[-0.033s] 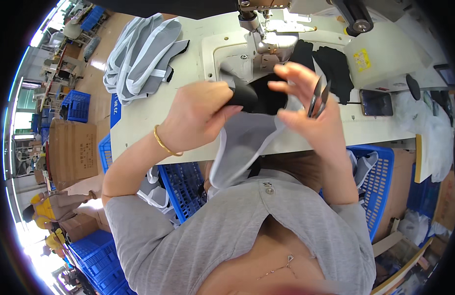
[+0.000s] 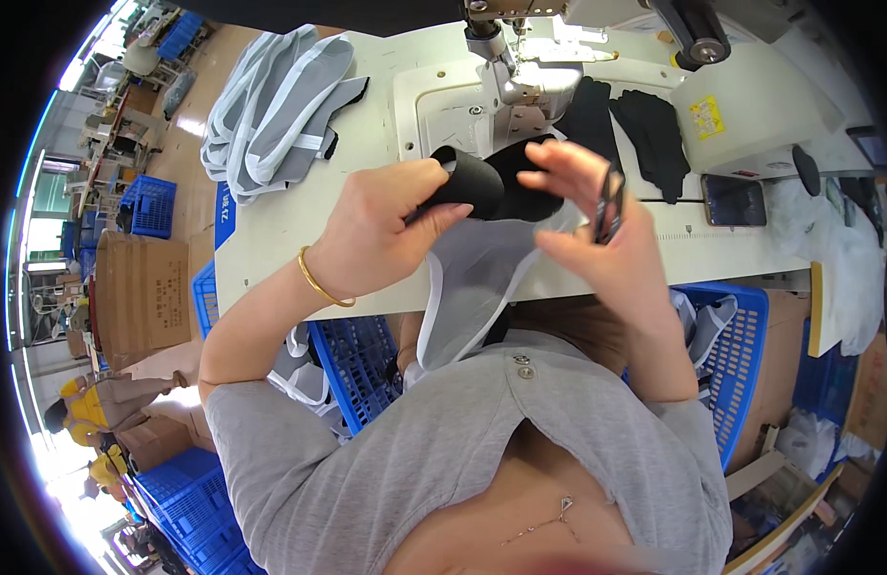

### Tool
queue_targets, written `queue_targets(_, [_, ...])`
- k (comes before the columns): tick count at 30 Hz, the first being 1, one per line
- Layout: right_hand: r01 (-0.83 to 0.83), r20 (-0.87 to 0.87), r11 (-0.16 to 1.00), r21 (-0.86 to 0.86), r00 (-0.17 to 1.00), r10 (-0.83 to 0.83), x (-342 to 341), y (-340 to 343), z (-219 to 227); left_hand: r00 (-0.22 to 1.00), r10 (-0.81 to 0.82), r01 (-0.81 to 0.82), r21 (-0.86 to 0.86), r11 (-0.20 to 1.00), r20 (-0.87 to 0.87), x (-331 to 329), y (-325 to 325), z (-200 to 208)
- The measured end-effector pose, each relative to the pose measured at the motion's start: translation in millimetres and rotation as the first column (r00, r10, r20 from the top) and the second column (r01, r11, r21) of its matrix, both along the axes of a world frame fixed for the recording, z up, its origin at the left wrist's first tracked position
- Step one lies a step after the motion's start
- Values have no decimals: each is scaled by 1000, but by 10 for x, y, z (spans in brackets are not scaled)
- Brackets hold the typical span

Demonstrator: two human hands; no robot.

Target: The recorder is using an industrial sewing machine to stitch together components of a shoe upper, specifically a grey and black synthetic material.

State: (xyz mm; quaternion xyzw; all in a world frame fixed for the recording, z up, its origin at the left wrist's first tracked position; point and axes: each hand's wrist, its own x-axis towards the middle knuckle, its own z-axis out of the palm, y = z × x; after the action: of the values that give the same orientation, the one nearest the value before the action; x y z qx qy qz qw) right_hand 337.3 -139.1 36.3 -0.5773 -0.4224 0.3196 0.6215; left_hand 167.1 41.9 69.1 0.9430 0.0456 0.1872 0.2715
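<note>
My left hand (image 2: 381,225) is closed on a black fabric piece (image 2: 472,189), pinching its curled end between thumb and fingers. Joined to it, a grey mesh piece with white edging (image 2: 475,264) hangs over the table's front edge toward my lap. My right hand (image 2: 611,225) has small dark thread snips (image 2: 608,204) tucked against its palm. Its fingertips are by the right part of the black fabric; whether they touch it I cannot tell. Just beyond both hands is the sewing machine's needle area (image 2: 520,81).
A stack of grey mesh pieces with white edging (image 2: 276,115) lies at the table's left. Black fabric pieces (image 2: 651,144) and a phone (image 2: 734,201) lie to the right. Blue baskets (image 2: 736,359) stand below the table edge. A person in yellow (image 2: 84,410) is far left.
The black fabric in my left hand now shows a rounder curl at its upper end. In my right hand the snips have turned more upright, and the mesh has shifted slightly.
</note>
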Motion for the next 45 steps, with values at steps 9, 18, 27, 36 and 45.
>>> queue_targets(9, [-146,-89,974,-172,987,132,-28,221,-226,978,111,-195,-569,799,-179,89,9,-62])
queue_targets(18, [-47,-108,995,-92,993,37,-147,238,-244,929,56,-297,-648,701,-365,73,60,-67])
queue_targets(27, [-41,-145,992,118,988,58,-102,213,-407,965,-16,-195,-760,620,-260,51,101,-117])
queue_targets(36, [-207,571,930,303,821,-4,-61,200,-273,860,-274,-135,-708,693,-431,224,318,221])
queue_targets(45, [-228,671,921,315,740,-47,-67,163,-228,675,-368,-107,-579,808,-639,358,267,414])
